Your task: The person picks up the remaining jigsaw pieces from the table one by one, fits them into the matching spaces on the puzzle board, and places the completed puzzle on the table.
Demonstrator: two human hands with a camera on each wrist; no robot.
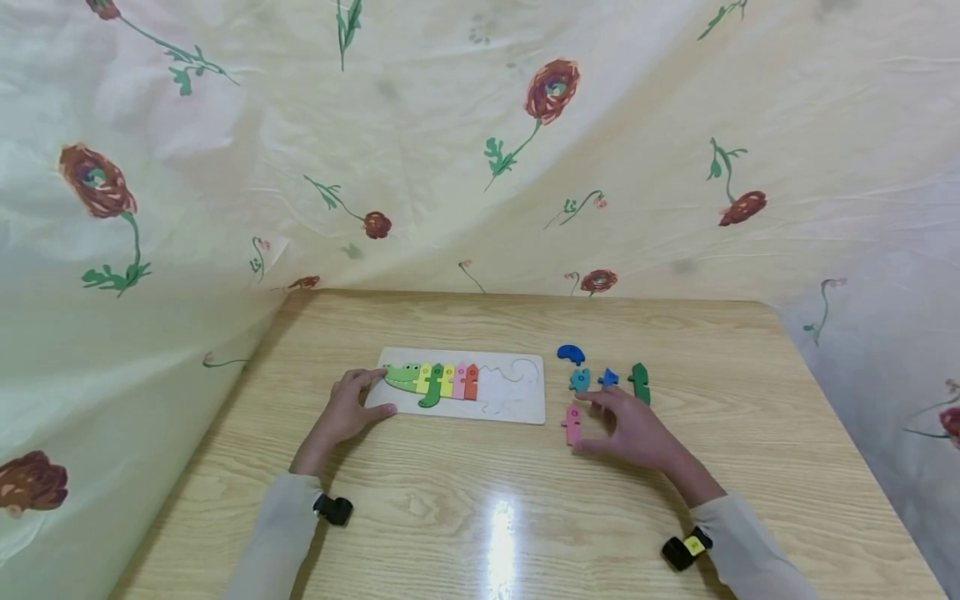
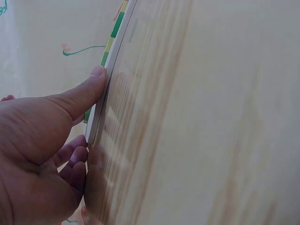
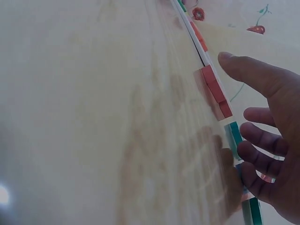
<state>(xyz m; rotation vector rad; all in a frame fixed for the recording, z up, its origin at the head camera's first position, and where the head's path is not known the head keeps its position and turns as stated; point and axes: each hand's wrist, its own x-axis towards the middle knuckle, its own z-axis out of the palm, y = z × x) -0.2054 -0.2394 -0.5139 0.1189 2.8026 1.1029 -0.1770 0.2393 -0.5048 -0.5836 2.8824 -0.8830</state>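
Observation:
A pale puzzle board [image 1: 517, 408] lies on the table with a crocodile of coloured pieces filling its left part, from a green head [image 1: 401, 379] to a red-orange piece [image 1: 471, 382]. My left hand [image 1: 347, 410] holds the board's left end, thumb at the near side and index finger by the head. Over the loose pieces, my right hand [image 1: 630, 429] has thumb and index spread around the two ends of a pink piece [image 1: 573, 425]. In the right wrist view the thumb [image 3: 246, 70] is apart from that piece [image 3: 216, 91], and the hand holds nothing.
Beyond the right hand lie a dark blue curved piece [image 1: 571, 354], a teal piece [image 1: 580, 380], a small blue piece [image 1: 609, 377] and a green piece [image 1: 640, 383]. A flowered cloth [image 1: 450, 167] hangs behind the wooden table [image 1: 420, 517] and along its sides.

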